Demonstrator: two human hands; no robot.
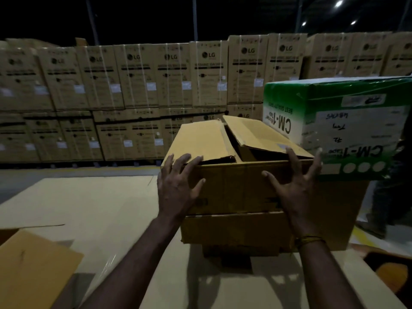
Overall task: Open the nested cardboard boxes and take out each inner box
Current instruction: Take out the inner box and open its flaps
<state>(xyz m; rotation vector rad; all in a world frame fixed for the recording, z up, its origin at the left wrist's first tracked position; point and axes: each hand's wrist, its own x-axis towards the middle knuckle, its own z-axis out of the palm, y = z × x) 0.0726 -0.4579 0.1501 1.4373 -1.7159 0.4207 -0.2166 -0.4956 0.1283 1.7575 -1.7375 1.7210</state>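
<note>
One view only, head-worn, wide-angle. Looks forward and slightly down from just behind the hands, both forearms running up from the bottom edge. Left hand [178, 184] and right hand [294, 181] sit mid-frame, close to the lens. Brown box [236, 188] directly under and beyond the fingers, near. Stacked cartons [138, 76] well beyond the hands, across the frame's upper half. Edges bend with lens distortion.

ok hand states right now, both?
Left hand: open, fingers spread on the brown box's near left top edge.
Right hand: open, fingers spread against its near right top edge.
</note>
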